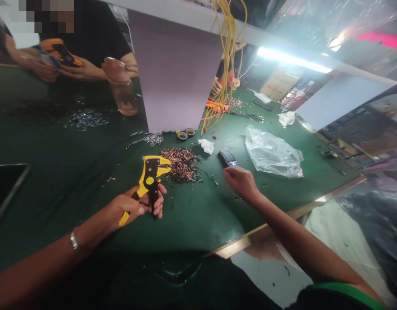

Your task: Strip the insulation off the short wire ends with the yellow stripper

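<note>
My left hand (pixel 143 204) is wrapped around the handles of a yellow and black wire stripper (pixel 150 178). Its jaws point right, at the edge of a pile of short copper-coloured and black wire pieces (pixel 182 165) on the green table (pixel 192 219). My right hand (pixel 241 181) is curled closed at the near end of a small keypad phone (pixel 229 157). What those fingers hold, if anything, is hidden, and I cannot tell whether they touch the phone. A thin loose wire (pixel 214 179) lies between the pile and my right hand.
Beyond the pile are a crumpled white tissue (pixel 206 146), tape rolls (pixel 186 134) and a pale upright panel (pixel 177 73). A clear plastic bag (pixel 272 153) lies right. Yellow wires (pixel 229 56) hang down. Across the table, a person's hands (pixel 79 69) hold an orange tool near a jar (pixel 123 94).
</note>
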Motion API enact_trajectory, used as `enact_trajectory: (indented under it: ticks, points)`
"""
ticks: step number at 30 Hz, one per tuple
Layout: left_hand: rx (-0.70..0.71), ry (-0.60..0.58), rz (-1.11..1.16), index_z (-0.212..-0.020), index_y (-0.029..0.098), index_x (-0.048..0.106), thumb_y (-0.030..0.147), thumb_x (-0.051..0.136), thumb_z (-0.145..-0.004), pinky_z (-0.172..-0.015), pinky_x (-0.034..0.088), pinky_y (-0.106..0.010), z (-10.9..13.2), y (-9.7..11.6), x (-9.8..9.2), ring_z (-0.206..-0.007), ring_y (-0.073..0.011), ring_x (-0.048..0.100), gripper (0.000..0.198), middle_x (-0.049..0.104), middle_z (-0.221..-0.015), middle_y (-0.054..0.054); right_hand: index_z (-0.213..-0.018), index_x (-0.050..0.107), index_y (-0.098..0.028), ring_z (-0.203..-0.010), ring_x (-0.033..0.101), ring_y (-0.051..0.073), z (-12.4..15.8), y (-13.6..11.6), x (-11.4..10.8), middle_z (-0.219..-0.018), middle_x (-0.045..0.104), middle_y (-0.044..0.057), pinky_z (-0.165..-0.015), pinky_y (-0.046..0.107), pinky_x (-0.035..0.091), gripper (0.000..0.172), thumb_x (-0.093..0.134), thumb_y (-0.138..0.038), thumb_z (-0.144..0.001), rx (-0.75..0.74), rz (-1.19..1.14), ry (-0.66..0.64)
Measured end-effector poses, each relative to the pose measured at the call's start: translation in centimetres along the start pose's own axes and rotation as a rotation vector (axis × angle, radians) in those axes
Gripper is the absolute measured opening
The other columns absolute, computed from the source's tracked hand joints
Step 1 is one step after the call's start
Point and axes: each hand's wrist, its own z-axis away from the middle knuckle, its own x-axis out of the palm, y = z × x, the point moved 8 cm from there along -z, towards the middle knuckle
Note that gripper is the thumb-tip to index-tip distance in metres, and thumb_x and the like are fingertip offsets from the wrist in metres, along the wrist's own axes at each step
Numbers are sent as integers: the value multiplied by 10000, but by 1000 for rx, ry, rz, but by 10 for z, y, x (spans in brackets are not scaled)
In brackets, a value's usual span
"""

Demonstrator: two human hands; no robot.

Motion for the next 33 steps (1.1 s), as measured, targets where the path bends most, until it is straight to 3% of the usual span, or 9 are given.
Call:
enact_trajectory:
  ticks: [2, 5, 10, 22, 33]
  points:
    - [6, -11, -1, -1165, 144, 551, 160, 598, -596, -790, 491, -438, -1, 2, 1, -797, -218, 568, 572, 600, -861, -45, -860, 777, -210, -823, 680, 245, -14, 27, -24, -882, 779, 87, -772, 348, 503, 251, 650, -407, -769, 86, -34, 62]
    - [-2, -6, -12, -1180, 162, 575, 150, 595, -583, -782, 504, -438, -3, 0, -1, -784, -220, 568, 597, 605, -853, -43, -878, 768, -137, -642, 654, 209, -32, 67, -43, -767, 755, 101, -626, 336, 521, 364, 658, -448, -726, 227, -121, 84]
    - [-3, -9, -2, -1202, 144, 576, 150, 553, -533, -777, 514, -451, -3, -6, -5, -778, -225, 576, 670, 609, -869, -55, -826, 770, -114, -517, 570, 144, -43, 102, -32, -623, 690, 55, -521, 285, 469, 396, 746, -457, -629, 360, -226, 14]
    - [-9, 5, -3, -1220, 134, 560, 171, 568, -548, -787, 503, -454, -1, -9, -7, -796, -225, 572, 674, 615, -880, -52, -712, 740, -139, -505, 545, 147, -52, 115, -23, -528, 623, 22, -479, 274, 400, 287, 764, -371, -545, 490, -280, -1]
    - [5, -9, 1, -1203, 111, 550, 150, 560, -527, -765, 502, -456, -3, -6, -6, -773, -225, 583, 677, 624, -861, -56, -683, 716, -149, -512, 535, 142, -52, 112, -21, -518, 595, 8, -471, 260, 375, 231, 740, -323, -534, 511, -285, 4]
